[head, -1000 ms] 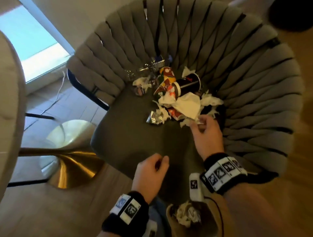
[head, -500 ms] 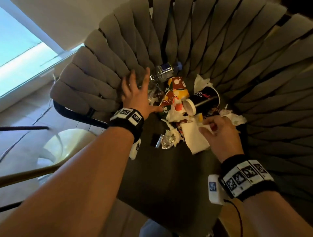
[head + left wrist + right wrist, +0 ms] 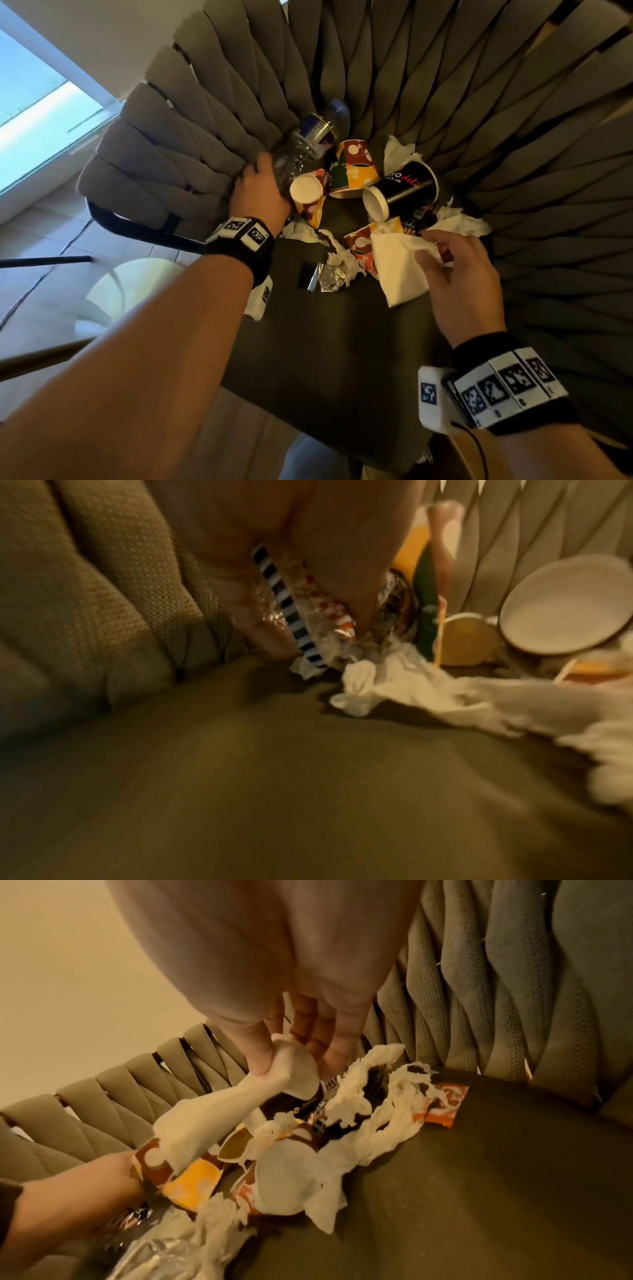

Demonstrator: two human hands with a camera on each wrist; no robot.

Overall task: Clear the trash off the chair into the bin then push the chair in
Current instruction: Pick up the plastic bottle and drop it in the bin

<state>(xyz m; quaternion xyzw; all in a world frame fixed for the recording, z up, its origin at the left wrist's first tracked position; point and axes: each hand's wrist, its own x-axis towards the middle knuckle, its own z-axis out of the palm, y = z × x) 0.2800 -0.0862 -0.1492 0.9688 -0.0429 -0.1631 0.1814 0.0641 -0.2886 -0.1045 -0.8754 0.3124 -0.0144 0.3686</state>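
Trash is piled at the back of the chair seat [image 3: 342,359]: a clear bottle [image 3: 310,144], patterned paper cups [image 3: 356,168], a black cup [image 3: 404,188], tissues [image 3: 459,222] and a foil scrap [image 3: 329,277]. My left hand [image 3: 263,185] reaches to the pile's left edge. In the left wrist view its thumb and fingers [image 3: 346,588] curl round a crinkly clear wrapper [image 3: 308,610] with a blue-and-white striped edge, right beside the bottle. My right hand [image 3: 445,253] pinches a white napkin [image 3: 397,274] between thumb and fingers [image 3: 260,1053] and holds it just above the pile. The bin is out of plain view.
The chair's woven grey back [image 3: 513,137] wraps round the pile on three sides. A round gold table base [image 3: 113,291] stands on the wood floor to the left. A bright window [image 3: 34,113] is at the far left.
My left hand, spread above the trash half a second ago, has dropped and closed on the wrapper. The right hand keeps the napkin and has raised it a little. The view has moved closer.
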